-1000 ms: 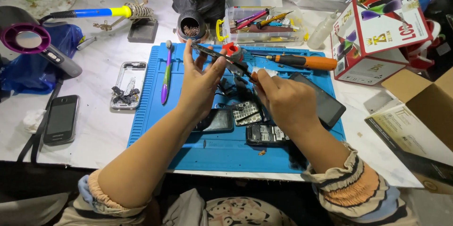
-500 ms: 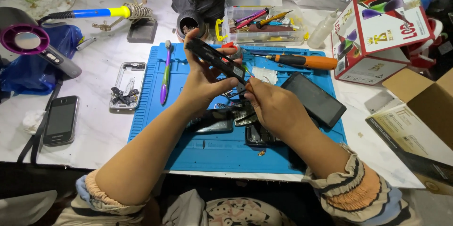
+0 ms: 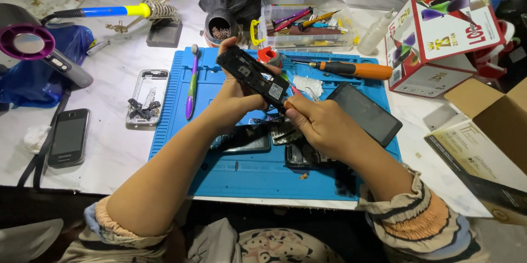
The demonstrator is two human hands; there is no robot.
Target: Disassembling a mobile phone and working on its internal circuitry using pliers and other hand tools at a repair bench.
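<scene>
My left hand holds an opened black phone body above the blue work mat, with its inner side turned up. My right hand pinches the phone's near end at its lower right corner. Under my hands lie several black phone parts and another dark phone piece on the mat. A black screen panel rests on the mat just right of my right hand.
An orange-handled screwdriver, a purple and green brush, a clear tool box, a red and white carton, a black phone, a phone frame, a soldering iron and a brown box surround the mat.
My hands came together and lifted the black phone body off the mat. The right hand moved from beside it to grip its lower end.
</scene>
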